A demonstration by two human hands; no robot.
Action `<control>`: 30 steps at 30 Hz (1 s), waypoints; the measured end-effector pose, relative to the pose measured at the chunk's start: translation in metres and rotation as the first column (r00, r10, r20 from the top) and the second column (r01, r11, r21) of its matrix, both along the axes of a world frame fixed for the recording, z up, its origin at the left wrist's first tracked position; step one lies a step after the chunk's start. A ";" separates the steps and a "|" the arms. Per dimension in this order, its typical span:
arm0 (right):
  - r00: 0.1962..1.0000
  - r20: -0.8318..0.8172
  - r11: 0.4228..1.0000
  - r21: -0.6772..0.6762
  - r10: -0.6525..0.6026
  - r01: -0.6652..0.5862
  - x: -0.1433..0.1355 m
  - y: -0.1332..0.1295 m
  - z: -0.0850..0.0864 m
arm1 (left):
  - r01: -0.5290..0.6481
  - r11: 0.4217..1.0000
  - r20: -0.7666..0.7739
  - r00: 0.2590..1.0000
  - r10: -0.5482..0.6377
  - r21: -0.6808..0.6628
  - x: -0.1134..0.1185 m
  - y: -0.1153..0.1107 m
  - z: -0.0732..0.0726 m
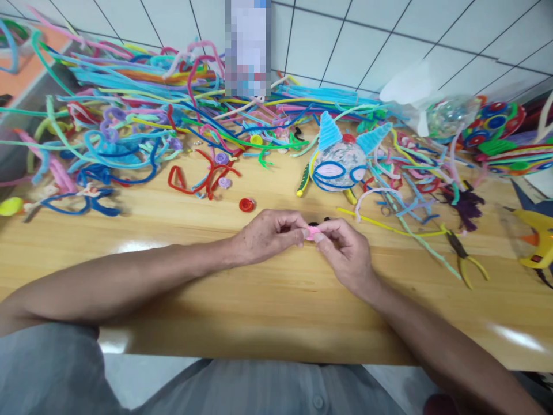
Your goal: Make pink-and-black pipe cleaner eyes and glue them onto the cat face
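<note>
A pink piece (313,233) is held at the centre of the frame, pinched between the thumb and fingertips of the left hand (271,236) and those of the right hand (351,252); both grips are closed, with the other fingers curled in. Whether the table (242,305) is touched by the piece cannot be told.

The table's near edge is seen along the bottom of the frame, against a grey shirt (259,392). Between the forearms, plain wood is shown down to that edge, and room for moving is given there. At the upper left, the surface is bounded by a bin (21,135); across the top, by tangled stems (129,78), too many to be counted, in front of tiles (328,43). The right side is crowded by one pair of pliers (461,253) and one glue gun (536,237), the latter cut by the frame.

Just beyond the hands, one ball (337,155) with two blue ears (329,135) is placed. One red coil (247,204) is seen left of it, with two purple coils (224,183) above that.
</note>
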State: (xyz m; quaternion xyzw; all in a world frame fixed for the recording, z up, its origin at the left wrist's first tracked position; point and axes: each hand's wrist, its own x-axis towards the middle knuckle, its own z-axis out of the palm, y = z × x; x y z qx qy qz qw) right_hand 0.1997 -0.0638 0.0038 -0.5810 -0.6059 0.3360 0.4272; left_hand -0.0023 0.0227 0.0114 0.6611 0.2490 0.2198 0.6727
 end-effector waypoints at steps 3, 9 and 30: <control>1.000 0.021 0.999 0.047 0.002 -0.003 0.000 0.000 0.000 | 0.004 1.000 -0.013 1.000 -0.004 0.012 0.000 0.000 0.000; 0.994 0.113 0.986 0.166 0.012 -0.031 -0.001 0.000 0.003 | 0.007 0.999 -0.007 1.000 -0.007 0.034 0.000 -0.001 -0.001; 0.984 0.178 0.973 0.226 -0.002 -0.039 -0.001 0.002 0.008 | 0.006 0.997 -0.018 1.000 -0.005 0.083 -0.002 -0.001 0.002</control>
